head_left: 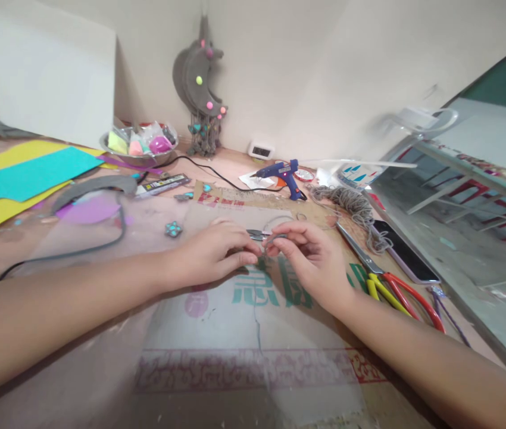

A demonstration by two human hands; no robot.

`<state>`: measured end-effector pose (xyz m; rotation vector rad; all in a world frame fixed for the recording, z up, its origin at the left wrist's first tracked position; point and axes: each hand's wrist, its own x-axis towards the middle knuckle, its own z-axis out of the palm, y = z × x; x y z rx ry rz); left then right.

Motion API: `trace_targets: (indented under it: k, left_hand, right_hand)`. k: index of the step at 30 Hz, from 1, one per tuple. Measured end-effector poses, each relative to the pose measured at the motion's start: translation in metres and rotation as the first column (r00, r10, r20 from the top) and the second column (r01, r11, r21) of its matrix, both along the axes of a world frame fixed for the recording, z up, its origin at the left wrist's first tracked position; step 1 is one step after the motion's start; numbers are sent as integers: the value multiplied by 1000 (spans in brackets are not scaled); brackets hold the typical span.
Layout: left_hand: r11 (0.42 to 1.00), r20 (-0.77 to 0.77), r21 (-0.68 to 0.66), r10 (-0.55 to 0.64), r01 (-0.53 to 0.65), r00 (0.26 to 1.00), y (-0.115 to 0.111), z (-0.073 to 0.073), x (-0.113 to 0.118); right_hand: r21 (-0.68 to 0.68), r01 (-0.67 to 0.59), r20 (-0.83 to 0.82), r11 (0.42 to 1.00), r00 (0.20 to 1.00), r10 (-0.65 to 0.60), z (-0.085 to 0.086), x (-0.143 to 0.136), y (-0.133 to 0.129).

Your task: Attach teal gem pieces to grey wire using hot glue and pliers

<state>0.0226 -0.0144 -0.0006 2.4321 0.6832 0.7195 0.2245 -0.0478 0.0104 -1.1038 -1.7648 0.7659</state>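
Over the middle of the sheet-covered cardboard (217, 328), my left hand (224, 253) and my right hand (306, 256) meet with fingertips almost touching. A small grey piece (276, 237), apparently felt or cord, is pinched between my right thumb and forefinger. The left thumb and forefinger are closed beside it, on what looks like grey yarn (256, 325), a strand of which trails down below them. The exact grip is partly hidden by the fingers. Just behind the fingertips lies a small metal tool (256, 234), its kind unclear. A turquoise-and-grey star-shaped ornament (173, 229) rests left of my hands.
Scissors (380, 274), a phone (407, 250) and a grey yarn bundle (351, 205) lie to the right. A blue glue gun (284, 173) stands behind, its cable running left. Farther left are a metal bowl (139, 156) and coloured sheets (34, 179). A moon ornament (199, 80) hangs on the wall.
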Motion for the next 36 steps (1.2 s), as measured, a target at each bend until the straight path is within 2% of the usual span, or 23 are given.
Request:
trace_targets:
  k: [4, 10, 17, 22, 27, 32, 34, 36]
  left_hand:
    - [995, 1, -69, 73, -73, 997, 0, -1, -1]
    - [999, 12, -49, -7, 8, 1000, 1, -1, -1]
    - [995, 13, -42, -88, 88, 996, 2, -1, 0]
    - [992, 20, -123, -21, 23, 1000, 1, -1, 0]
    - [984, 56, -164, -62, 70, 997, 1, 1, 0]
    - [922, 80, -388, 26, 7, 996, 2, 1, 1]
    - [907, 60, -419, 81, -49, 995, 3, 2, 1]
    - [907, 31, -409, 124, -100, 992, 2, 3, 0]
  right_hand:
    - [11, -12, -17, 1000, 1000, 12, 1, -1, -3]
    - [50, -22, -70, 999, 997, 25, 4, -2, -4]
    - [33, -37, -96, 999, 995, 41, 4, -3, -5]
    - [27, -44, -121, 999, 992, 47, 5, -3, -5]
    - [9, -32, -104, 999, 994, 33, 6, -4, -6]
    - [16, 11, -92, 1000, 996, -10, 5, -1, -4]
    - [20, 54, -34, 998, 998, -53, 6, 1, -1]
    - [23, 58, 97, 998, 994, -60, 9, 5, 3]
